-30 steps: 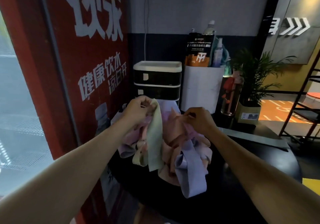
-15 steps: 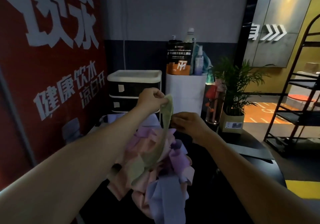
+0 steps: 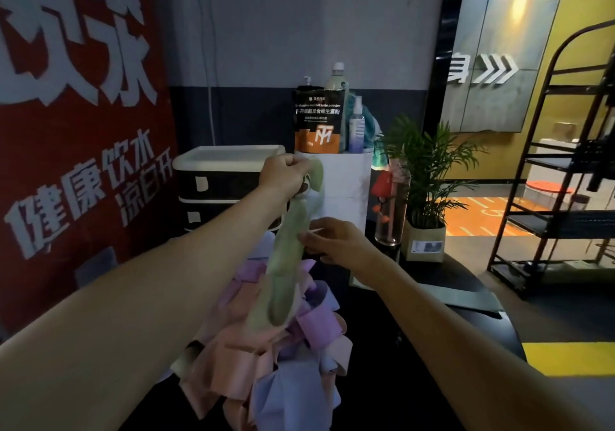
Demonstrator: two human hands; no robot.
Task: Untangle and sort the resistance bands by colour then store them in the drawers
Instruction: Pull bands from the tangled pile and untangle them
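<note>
Red banner, grey wall, seemingly dim

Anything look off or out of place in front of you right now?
Only the expected mess: pink and purple bands lie knotted on the black table, with the green band half pulled free. The drawer unit looks shut.

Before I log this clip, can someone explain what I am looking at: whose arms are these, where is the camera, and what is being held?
There is no machine here. A person wears a camera on the head, looking forward and down, so both bare arms reach in from the bottom. The left hand grips the top of a pale green band, lifted above a tangled pile of pink and purple bands on a dark table; whether its lower end is free is unclear. The right hand touches the band lower down with its fingers. Behind stands a closed drawer unit.
</note>
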